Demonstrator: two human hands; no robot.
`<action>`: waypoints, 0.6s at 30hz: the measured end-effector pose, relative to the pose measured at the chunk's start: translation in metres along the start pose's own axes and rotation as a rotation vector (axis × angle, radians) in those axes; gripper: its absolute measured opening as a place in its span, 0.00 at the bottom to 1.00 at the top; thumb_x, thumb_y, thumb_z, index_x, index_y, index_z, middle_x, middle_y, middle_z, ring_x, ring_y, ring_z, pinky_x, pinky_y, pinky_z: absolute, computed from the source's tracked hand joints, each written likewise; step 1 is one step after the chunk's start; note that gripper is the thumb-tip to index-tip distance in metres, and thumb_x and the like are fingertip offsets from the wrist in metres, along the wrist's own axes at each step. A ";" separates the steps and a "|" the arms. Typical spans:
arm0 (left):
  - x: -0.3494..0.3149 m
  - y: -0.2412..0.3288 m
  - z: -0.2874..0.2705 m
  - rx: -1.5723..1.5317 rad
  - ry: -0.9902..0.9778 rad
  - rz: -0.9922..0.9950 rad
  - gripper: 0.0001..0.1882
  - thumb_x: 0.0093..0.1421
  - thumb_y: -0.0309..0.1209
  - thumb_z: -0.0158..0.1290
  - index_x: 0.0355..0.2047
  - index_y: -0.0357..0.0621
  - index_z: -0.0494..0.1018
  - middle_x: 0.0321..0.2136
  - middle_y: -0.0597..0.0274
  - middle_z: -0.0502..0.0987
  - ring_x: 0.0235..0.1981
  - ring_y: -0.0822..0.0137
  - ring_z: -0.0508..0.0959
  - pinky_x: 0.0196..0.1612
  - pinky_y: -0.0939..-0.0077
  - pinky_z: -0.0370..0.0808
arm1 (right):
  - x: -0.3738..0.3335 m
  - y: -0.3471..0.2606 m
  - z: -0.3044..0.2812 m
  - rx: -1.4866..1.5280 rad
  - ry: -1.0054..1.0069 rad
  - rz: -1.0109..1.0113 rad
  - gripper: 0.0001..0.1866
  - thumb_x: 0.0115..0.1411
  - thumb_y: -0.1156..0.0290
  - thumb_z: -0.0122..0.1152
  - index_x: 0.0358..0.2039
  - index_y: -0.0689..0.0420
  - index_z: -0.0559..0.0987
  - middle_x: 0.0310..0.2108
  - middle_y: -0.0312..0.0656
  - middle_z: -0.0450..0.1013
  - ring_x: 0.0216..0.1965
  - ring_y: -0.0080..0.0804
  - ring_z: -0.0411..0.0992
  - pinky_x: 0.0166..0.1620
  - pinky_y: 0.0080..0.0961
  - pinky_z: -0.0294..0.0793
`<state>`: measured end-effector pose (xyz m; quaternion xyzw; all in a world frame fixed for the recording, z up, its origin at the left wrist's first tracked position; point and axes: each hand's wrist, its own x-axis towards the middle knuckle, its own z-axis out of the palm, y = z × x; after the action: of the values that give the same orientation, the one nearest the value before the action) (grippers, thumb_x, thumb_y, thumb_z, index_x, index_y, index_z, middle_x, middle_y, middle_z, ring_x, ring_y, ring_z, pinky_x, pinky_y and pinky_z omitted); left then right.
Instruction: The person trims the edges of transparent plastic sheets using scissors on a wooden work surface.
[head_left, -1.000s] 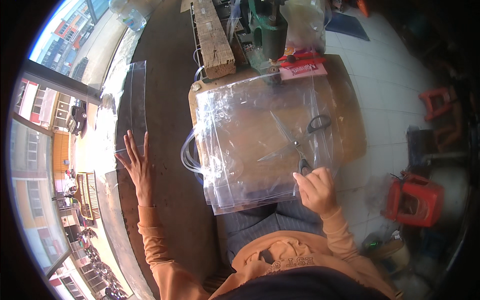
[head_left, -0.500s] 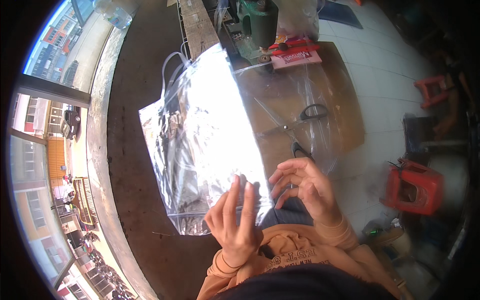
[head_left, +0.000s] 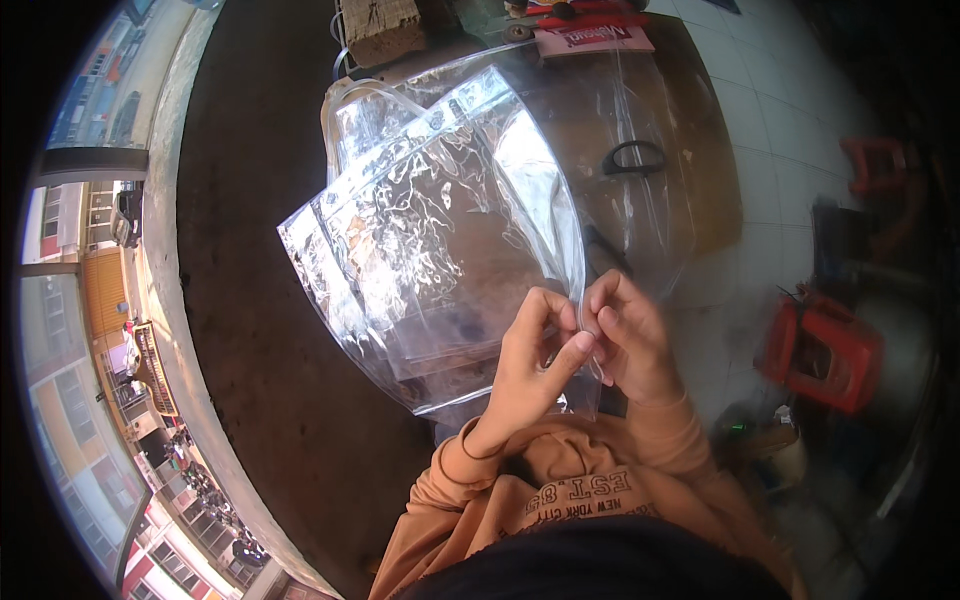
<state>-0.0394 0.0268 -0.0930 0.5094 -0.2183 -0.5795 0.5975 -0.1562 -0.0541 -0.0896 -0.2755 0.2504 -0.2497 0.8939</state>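
Observation:
A large clear plastic bag [head_left: 455,215] with a thick seamed border spreads in front of me, tilted and shiny with reflected light. White tube-like handles [head_left: 385,88] loop from its far side. My left hand [head_left: 535,350] pinches the bag's right-hand edge near my body, thumb against fingers. Right beside it, my right hand [head_left: 634,340] grips the same edge, fingertips almost meeting the left ones. Beyond my right hand lie scissors, one black handle loop [head_left: 634,158] showing; their blades are hidden behind the bag.
The scissors rest on a brown work surface [head_left: 710,160] partly covered by clear plastic. Behind stand a wooden block [head_left: 378,28] and a pink packet [head_left: 595,40]. A red stool [head_left: 825,350] is on the tiled floor to the right. A ledge [head_left: 185,300] runs along the left.
My hands, apart before with the left flat on the bag, have come together and now pinch its edge. The bag has turned and tilted, covering the scissors' blades. The view has shifted.

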 end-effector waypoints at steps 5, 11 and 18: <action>0.001 0.006 0.004 0.203 0.001 0.056 0.09 0.57 0.26 0.53 0.31 0.35 0.65 0.30 0.61 0.65 0.30 0.72 0.70 0.34 0.80 0.71 | 0.000 0.001 -0.006 -0.039 0.030 0.006 0.13 0.58 0.68 0.58 0.37 0.58 0.64 0.28 0.35 0.64 0.21 0.13 0.61 0.17 0.09 0.60; 0.003 0.010 0.000 0.327 -0.051 0.176 0.08 0.57 0.25 0.53 0.30 0.36 0.65 0.29 0.60 0.64 0.29 0.71 0.70 0.34 0.79 0.71 | -0.003 -0.001 -0.011 -0.157 -0.129 -0.062 0.24 0.50 0.71 0.65 0.42 0.59 0.62 0.30 0.34 0.60 0.29 0.16 0.61 0.29 0.12 0.64; -0.004 0.017 0.001 0.215 -0.069 0.196 0.03 0.55 0.19 0.47 0.30 0.34 0.64 0.31 0.59 0.64 0.31 0.71 0.73 0.33 0.81 0.73 | -0.003 0.001 -0.011 0.007 -0.162 -0.067 0.23 0.49 0.75 0.61 0.44 0.59 0.61 0.29 0.35 0.59 0.30 0.19 0.62 0.32 0.14 0.66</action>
<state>-0.0331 0.0271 -0.0761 0.5264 -0.3480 -0.5091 0.5853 -0.1645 -0.0554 -0.0969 -0.2997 0.1670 -0.2573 0.9034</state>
